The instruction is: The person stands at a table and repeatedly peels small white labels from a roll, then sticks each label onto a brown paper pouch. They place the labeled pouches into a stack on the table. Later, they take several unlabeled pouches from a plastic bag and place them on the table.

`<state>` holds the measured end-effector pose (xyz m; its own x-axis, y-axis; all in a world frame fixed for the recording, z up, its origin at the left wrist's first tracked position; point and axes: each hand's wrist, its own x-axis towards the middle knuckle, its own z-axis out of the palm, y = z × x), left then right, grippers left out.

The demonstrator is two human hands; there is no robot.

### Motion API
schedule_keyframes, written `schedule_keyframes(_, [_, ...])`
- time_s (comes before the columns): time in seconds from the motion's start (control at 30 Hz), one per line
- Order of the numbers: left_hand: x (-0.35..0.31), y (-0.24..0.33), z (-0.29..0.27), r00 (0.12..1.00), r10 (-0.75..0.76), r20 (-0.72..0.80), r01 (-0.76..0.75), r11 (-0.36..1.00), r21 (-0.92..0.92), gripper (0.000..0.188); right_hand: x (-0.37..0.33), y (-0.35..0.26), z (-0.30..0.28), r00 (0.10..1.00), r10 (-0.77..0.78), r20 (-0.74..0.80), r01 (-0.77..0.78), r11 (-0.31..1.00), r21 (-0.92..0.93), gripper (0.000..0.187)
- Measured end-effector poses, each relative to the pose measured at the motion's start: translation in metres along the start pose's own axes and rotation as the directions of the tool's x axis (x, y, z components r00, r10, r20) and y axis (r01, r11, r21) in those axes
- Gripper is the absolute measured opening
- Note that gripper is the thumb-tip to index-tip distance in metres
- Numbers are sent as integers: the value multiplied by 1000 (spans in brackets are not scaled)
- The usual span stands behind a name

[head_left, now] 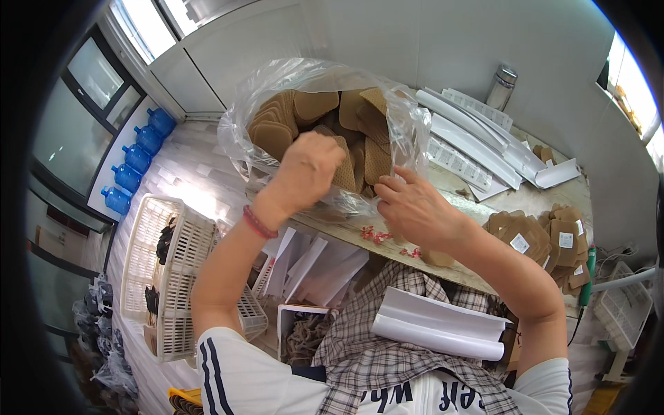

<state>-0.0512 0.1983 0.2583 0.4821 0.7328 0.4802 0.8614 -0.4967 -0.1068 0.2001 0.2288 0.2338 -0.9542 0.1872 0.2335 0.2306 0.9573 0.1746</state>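
Note:
A large clear plastic bag (pixel 408 124) stands with its mouth spread on the worktable, full of flat brown pads (pixel 315 105) with rounded corners and a fine textured face. My left hand (pixel 311 169) reaches over the near rim, its fingers curled against an upright brown textured pad (pixel 344 166); the fingertips are partly hidden. At the bag's near right side, my right hand (pixel 411 204) has bent fingers pinching the plastic rim. Small red-and-white bits (pixel 375 235) lie on the table edge by my right hand.
Labelled brown pads (pixel 532 238) are piled on the right of the table (pixel 453 194). Behind them lie white paper sheets (pixel 477 142) and a steel flask (pixel 503 86). White plastic baskets (pixel 176 277) stand at left. A rolled white sheet (pixel 443 325) rests on my lap.

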Motion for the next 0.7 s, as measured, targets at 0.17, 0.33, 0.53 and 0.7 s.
schedule_keyframes(0.17, [-43,23,9,992,-76,104,88,989,-116,6,-2,2,11,1000,-21,-6,21,998,63,14])
schedule_keyframes(0.33, [-78,35,4,944,-179,276,247,940,-235,7,9,-3,3,992,85,96,-102,977,185,18])
schedule_keyframes(0.53, [-85,39,1,863,-420,282,502,782,-370,6,36,-10,6,900,407,158,-436,838,329,24])
schedule_keyframes(0.7, [-87,6,35,547,-736,400,542,-53,-839,24,69,11,26,748,652,124,-525,468,710,39])
